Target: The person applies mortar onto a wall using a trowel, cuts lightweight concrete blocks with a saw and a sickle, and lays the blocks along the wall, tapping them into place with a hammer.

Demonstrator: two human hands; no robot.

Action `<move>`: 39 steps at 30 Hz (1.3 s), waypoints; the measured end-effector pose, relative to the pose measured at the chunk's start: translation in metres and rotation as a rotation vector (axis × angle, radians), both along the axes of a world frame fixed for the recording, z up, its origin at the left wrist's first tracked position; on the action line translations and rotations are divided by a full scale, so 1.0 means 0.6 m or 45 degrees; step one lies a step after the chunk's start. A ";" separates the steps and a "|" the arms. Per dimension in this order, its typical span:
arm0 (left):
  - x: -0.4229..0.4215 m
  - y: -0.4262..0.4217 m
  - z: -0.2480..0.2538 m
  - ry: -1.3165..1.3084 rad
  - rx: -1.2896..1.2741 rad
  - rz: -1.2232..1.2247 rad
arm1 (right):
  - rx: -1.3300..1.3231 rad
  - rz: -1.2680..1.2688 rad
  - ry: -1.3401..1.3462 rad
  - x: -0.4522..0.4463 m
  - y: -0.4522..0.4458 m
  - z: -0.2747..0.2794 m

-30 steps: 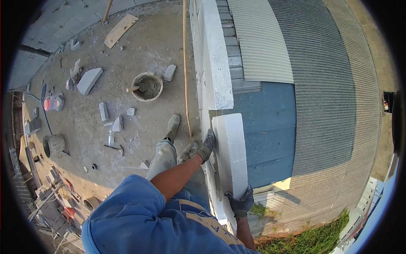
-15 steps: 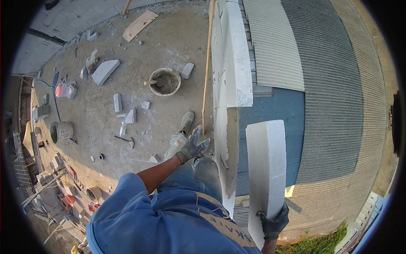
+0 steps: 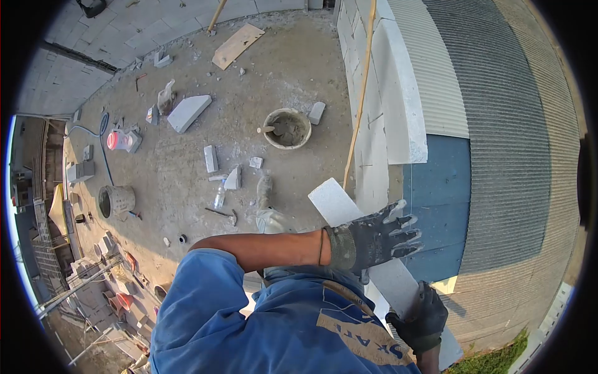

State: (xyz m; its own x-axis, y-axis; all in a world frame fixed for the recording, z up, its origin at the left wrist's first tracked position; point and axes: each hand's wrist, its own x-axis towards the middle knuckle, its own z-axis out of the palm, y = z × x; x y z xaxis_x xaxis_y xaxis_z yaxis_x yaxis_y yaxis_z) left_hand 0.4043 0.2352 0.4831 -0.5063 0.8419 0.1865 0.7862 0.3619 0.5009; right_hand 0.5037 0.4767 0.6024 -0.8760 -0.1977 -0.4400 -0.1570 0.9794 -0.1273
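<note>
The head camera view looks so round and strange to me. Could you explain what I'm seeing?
There is no machine here, just a person with two gloved hands. The camera is worn on their head, looking forward and down, so their own blue shirt shows at the bottom. Their right hand grips a long pale block near its lower end. Their left hand is spread open across the block's middle; whether it touches is unclear. Ahead runs a pale wall. On the floor to the left are a bucket of grey paste, a hammer-like tool and a flat board.
</note>
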 end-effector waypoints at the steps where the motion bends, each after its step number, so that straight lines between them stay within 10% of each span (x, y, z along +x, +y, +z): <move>1: 0.013 -0.022 -0.046 -0.011 0.019 0.028 | -0.027 0.061 -0.049 -0.001 -0.035 -0.029; 8: 0.118 -0.312 -0.315 -0.373 -0.204 0.256 | -0.004 0.168 -0.454 -0.045 -0.366 -0.291; 22: 0.210 -0.740 -1.051 -0.635 -0.688 1.136 | -0.495 0.823 -0.084 -0.085 -0.805 -1.283; 32: 0.215 -0.740 -1.184 -0.654 -0.688 1.146 | -0.281 0.889 -0.316 -0.125 -0.834 -1.402; 36: 0.241 -0.728 -1.191 -0.630 -0.667 1.147 | -0.998 -0.449 -0.533 -0.274 -0.916 -1.365; 39: 0.241 -0.717 -1.187 -0.633 -0.749 1.177 | -0.614 -0.859 -0.157 -0.421 -0.966 -1.464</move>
